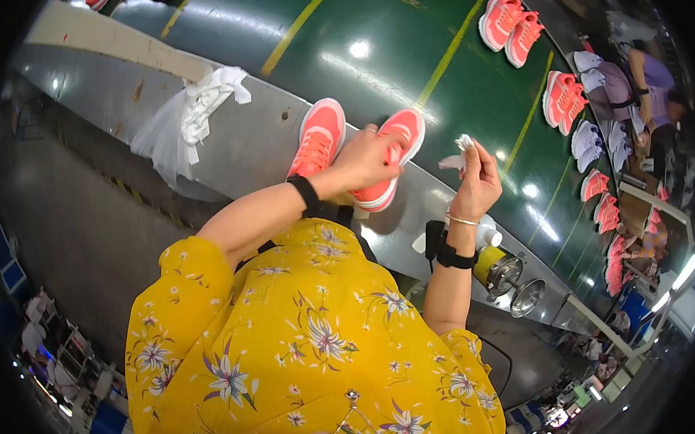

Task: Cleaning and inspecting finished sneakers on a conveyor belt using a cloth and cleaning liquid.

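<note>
While the left hand (pixel 366 161) grips one coral shoe (pixel 391 158) at the tabletop (pixel 241 145) edge, right-hand fingers (pixel 476 165) pinch a white cloth (pixel 457 156) — wiping apparently just beginning, its pair (pixel 319 137) untouched.

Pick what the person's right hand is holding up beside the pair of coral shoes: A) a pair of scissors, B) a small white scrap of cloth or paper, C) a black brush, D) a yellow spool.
B: the fingers of the right hand pinch a small white scrap, raised just right of the coral shoe that the left hand grips.
</note>
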A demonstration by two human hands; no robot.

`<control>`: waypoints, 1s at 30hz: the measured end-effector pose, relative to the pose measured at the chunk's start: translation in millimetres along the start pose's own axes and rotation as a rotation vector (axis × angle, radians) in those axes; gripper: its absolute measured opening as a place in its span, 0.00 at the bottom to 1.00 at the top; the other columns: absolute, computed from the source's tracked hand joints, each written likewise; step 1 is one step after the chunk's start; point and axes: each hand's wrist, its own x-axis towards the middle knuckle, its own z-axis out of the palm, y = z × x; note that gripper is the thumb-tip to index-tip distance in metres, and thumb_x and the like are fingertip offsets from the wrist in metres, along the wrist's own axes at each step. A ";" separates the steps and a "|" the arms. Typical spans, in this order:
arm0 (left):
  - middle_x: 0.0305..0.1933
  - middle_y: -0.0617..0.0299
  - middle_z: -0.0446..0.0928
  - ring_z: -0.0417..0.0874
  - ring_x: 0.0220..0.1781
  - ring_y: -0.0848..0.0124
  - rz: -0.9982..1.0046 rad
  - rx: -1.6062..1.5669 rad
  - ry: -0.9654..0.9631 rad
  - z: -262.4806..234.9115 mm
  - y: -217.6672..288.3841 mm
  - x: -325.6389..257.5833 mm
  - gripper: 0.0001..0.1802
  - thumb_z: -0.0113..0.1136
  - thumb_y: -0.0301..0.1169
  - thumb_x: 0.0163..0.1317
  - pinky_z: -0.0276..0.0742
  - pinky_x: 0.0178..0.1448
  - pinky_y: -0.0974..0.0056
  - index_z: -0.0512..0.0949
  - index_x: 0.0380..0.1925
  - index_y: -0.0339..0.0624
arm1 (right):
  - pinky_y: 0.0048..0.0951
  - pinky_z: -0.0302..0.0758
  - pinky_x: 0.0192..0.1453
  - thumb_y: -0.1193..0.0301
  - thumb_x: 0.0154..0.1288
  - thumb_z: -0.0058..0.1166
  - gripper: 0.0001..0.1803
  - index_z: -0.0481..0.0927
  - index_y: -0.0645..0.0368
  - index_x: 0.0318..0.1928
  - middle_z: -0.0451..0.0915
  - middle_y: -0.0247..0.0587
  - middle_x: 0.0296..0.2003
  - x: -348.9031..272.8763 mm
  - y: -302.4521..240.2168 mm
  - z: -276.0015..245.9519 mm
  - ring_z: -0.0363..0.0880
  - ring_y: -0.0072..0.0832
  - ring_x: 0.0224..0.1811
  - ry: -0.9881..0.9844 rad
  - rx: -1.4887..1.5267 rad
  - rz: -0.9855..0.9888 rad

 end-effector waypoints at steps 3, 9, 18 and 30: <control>0.57 0.54 0.76 0.78 0.58 0.69 -0.081 -0.719 0.186 -19.5 -17.2 8.2 0.24 0.72 0.33 0.59 0.76 0.60 0.61 0.76 0.54 0.44 | 0.16 0.65 0.29 0.72 0.69 0.63 0.10 0.86 0.62 0.48 0.79 0.26 0.32 -9.8 -2.3 -8.0 0.69 0.12 0.27 0.025 0.181 0.138; 0.54 0.59 0.76 0.80 0.49 0.72 -0.232 -0.946 0.337 -64.3 -2.5 -4.5 0.22 0.70 0.31 0.61 0.79 0.52 0.67 0.75 0.54 0.44 | 0.18 0.69 0.32 0.71 0.70 0.62 0.10 0.86 0.63 0.47 0.81 0.26 0.33 -30.7 -14.8 19.9 0.73 0.13 0.31 -0.117 0.140 0.206; 0.52 0.56 0.77 0.80 0.50 0.72 -0.106 -0.942 0.653 -92.6 -1.0 -14.0 0.22 0.69 0.30 0.61 0.80 0.50 0.66 0.74 0.54 0.43 | 0.31 0.74 0.31 0.80 0.59 0.64 0.11 0.86 0.58 0.44 0.75 0.41 0.30 -46.0 -81.5 82.6 0.76 0.32 0.27 -0.370 -0.269 -0.522; 0.37 0.71 0.78 0.81 0.39 0.72 -0.559 -1.929 0.448 -130.5 -37.9 -36.2 0.14 0.63 0.48 0.63 0.81 0.37 0.69 0.77 0.38 0.54 | 0.32 0.75 0.32 0.82 0.55 0.65 0.14 0.87 0.57 0.43 0.75 0.41 0.30 -70.6 -36.0 102.1 0.77 0.35 0.28 -0.491 -0.214 -0.578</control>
